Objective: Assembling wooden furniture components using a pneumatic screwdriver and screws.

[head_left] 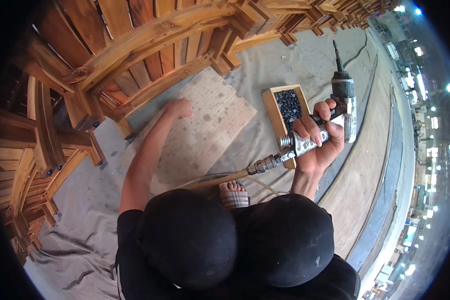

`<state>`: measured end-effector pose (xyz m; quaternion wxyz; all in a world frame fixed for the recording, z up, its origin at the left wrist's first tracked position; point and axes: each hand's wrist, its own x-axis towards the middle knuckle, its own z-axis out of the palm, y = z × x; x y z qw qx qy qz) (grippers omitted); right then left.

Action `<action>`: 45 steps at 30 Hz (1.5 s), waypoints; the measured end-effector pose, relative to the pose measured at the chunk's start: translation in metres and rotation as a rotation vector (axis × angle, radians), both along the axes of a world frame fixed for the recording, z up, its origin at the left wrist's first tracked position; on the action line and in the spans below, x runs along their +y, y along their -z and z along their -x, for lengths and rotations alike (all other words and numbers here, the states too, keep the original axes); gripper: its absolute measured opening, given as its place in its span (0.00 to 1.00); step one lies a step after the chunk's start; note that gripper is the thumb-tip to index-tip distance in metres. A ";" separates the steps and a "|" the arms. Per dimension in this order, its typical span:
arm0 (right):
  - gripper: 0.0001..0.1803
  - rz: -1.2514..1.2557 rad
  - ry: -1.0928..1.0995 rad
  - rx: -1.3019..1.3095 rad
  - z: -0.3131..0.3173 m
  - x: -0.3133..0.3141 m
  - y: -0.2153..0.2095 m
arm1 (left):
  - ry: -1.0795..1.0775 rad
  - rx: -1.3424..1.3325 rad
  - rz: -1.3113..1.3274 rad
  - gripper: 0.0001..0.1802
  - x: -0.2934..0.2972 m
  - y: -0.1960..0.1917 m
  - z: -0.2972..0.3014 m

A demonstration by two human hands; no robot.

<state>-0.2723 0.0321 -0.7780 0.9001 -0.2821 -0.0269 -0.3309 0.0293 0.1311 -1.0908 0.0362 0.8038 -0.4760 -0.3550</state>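
My right hand (319, 145) is wrapped round the handle of a worn, silver air drill (348, 112), fitted with a long dark bit that points away from me. An air hose (220, 180) joins the drill's handle through a metal coupling. Over a thin, stained wooden board (210, 120) on the floor, my left hand (180, 107) is closed, its fingers curled under. Whatever it may hold is hidden. Beside the drill sits an open wooden box (271, 107) with many small dark parts inside, partly behind my right hand.
Brown slatted wooden furniture (150, 40) stands in a row along the far side and the left. Grey wrinkled cloth (255, 65) covers the floor. My black-clad knees (285, 240) fill the near edge, with a sandalled foot (233, 194) between them. Bright lights line the right rim.
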 end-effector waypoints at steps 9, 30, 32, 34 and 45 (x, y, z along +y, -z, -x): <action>0.19 -0.007 -0.010 -0.003 0.003 0.005 0.008 | -0.209 -0.070 0.110 0.23 0.021 -0.009 0.017; 0.19 -0.144 -0.013 0.166 0.006 0.008 0.013 | 0.162 0.091 0.099 0.22 -0.008 0.003 -0.005; 0.19 -0.141 0.016 0.174 0.012 0.005 0.015 | 0.149 0.140 0.189 0.20 -0.012 0.011 0.002; 0.19 -0.184 -0.017 0.163 0.009 0.008 0.016 | 0.105 0.170 0.265 0.18 0.009 0.012 0.006; 0.20 -0.100 -0.004 0.111 0.001 0.013 -0.018 | -1.185 1.423 0.864 0.13 0.066 -0.122 0.096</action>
